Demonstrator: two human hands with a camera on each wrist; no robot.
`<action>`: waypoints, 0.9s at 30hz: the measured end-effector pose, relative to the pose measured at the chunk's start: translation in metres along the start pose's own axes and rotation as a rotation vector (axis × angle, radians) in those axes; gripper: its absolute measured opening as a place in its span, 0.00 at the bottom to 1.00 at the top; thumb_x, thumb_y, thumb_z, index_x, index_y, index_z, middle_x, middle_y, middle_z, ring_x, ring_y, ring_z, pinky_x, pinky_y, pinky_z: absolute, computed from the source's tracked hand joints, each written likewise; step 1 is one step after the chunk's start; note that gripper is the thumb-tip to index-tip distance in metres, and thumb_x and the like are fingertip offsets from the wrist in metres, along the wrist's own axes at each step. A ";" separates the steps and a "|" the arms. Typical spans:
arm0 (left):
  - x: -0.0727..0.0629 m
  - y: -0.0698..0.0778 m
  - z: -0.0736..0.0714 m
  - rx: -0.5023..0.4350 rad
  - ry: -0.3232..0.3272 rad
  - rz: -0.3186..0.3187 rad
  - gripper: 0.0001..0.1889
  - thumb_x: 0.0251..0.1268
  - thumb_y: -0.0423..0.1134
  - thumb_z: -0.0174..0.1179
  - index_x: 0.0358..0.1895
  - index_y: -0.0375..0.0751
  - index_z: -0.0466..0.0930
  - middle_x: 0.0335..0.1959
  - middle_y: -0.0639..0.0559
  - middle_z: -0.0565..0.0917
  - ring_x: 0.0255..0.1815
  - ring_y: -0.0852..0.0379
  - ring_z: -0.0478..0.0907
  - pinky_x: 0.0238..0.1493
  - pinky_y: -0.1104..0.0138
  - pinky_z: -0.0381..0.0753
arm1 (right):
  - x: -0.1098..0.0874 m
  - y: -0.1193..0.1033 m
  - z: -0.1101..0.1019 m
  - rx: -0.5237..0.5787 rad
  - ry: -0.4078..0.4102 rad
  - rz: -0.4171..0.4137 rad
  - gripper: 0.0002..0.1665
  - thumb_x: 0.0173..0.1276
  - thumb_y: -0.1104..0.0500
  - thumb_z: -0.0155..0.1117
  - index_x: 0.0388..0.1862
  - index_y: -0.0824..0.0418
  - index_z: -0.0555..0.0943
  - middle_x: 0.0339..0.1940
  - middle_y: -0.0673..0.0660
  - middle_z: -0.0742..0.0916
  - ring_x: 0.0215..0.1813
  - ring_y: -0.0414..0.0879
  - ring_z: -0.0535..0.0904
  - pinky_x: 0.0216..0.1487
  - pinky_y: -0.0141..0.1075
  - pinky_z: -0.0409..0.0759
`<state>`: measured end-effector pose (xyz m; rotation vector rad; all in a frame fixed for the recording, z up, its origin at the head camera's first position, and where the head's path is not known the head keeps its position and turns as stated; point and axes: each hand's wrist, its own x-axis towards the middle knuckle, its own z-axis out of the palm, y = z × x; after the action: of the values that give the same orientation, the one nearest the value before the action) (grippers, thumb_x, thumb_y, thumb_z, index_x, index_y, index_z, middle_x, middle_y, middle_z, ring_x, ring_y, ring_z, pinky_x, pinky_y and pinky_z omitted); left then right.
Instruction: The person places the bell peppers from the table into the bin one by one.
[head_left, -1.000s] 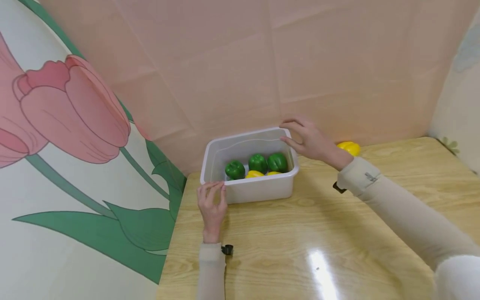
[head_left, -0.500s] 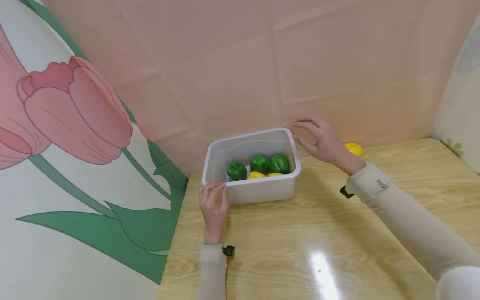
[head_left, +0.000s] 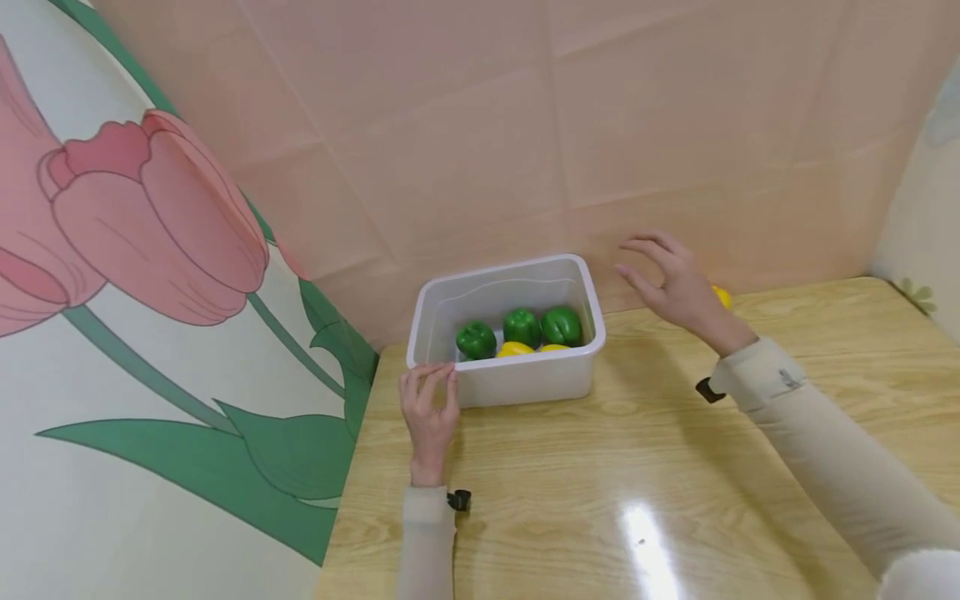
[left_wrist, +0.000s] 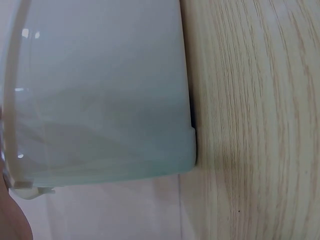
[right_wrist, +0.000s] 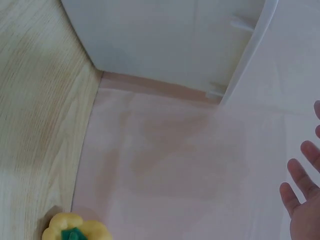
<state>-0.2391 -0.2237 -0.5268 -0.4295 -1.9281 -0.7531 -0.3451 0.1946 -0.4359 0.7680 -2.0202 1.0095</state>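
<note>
A white plastic bin (head_left: 525, 383) stands on the wooden table, with three green bell peppers (head_left: 476, 341) and two partly hidden yellow bell peppers (head_left: 515, 349) inside. My left hand (head_left: 428, 421) grips the rim at its near left corner, fingers over the edge. To the right of the bin, my right hand (head_left: 678, 287) is raised with nothing in it, fingers apart and gently bent. Behind that wrist another yellow bell pepper (head_left: 722, 297) peeks out on the table; the right wrist view shows this yellow pepper (right_wrist: 96, 230) with its green stem, well below the fingers (right_wrist: 299, 176).
A pink cloth backdrop (head_left: 450, 142) rises directly behind the bin and the table's far edge. On the left is a wall panel (head_left: 150, 500) painted with tulips. The wooden table (head_left: 555, 492) stretches to the front and right.
My right hand has moved from the bin's far right corner to the right, away from the rim, and now covers more of the outer yellow pepper. The left hand keeps its place on the rim.
</note>
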 end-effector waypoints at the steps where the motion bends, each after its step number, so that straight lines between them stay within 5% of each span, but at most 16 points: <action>1: 0.000 0.000 0.000 0.001 0.000 0.002 0.06 0.70 0.34 0.71 0.46 0.40 0.91 0.46 0.44 0.87 0.50 0.43 0.81 0.55 0.57 0.77 | -0.002 0.002 -0.001 -0.007 -0.004 0.009 0.26 0.64 0.68 0.78 0.61 0.67 0.85 0.60 0.67 0.87 0.64 0.63 0.82 0.70 0.38 0.75; 3: -0.001 0.001 0.000 0.005 -0.002 0.004 0.06 0.70 0.35 0.71 0.46 0.40 0.91 0.46 0.44 0.87 0.50 0.43 0.81 0.55 0.57 0.78 | -0.005 0.005 -0.004 -0.021 -0.016 0.026 0.26 0.65 0.68 0.78 0.62 0.67 0.85 0.61 0.67 0.86 0.65 0.63 0.82 0.70 0.32 0.72; 9: -0.001 0.001 0.001 0.008 -0.007 -0.004 0.06 0.70 0.34 0.71 0.47 0.41 0.91 0.46 0.44 0.87 0.50 0.43 0.81 0.55 0.57 0.78 | -0.011 0.014 -0.012 -0.057 -0.037 0.045 0.25 0.66 0.68 0.77 0.62 0.68 0.85 0.61 0.67 0.86 0.64 0.64 0.82 0.69 0.41 0.77; 14: 0.000 0.000 0.001 0.009 0.002 -0.003 0.06 0.69 0.33 0.71 0.46 0.40 0.90 0.46 0.44 0.87 0.50 0.43 0.81 0.55 0.57 0.78 | -0.013 0.020 -0.014 -0.078 -0.038 0.029 0.24 0.66 0.67 0.77 0.61 0.68 0.85 0.59 0.68 0.87 0.62 0.65 0.82 0.69 0.38 0.75; 21: 0.004 -0.001 0.001 0.019 -0.011 -0.005 0.06 0.70 0.35 0.71 0.47 0.40 0.90 0.47 0.43 0.87 0.51 0.43 0.80 0.55 0.57 0.78 | -0.018 0.027 -0.019 -0.100 -0.056 0.052 0.24 0.66 0.67 0.77 0.60 0.68 0.85 0.59 0.68 0.87 0.62 0.66 0.82 0.65 0.57 0.79; 27: 0.001 -0.001 0.000 0.026 -0.013 -0.020 0.06 0.70 0.35 0.71 0.46 0.40 0.90 0.47 0.44 0.87 0.50 0.43 0.80 0.55 0.57 0.78 | -0.025 0.034 -0.021 -0.097 -0.056 0.041 0.24 0.63 0.69 0.78 0.58 0.70 0.85 0.57 0.70 0.87 0.60 0.68 0.82 0.61 0.59 0.79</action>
<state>-0.2398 -0.2242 -0.5264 -0.4013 -1.9547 -0.7390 -0.3501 0.2339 -0.4610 0.7123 -2.1243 0.9145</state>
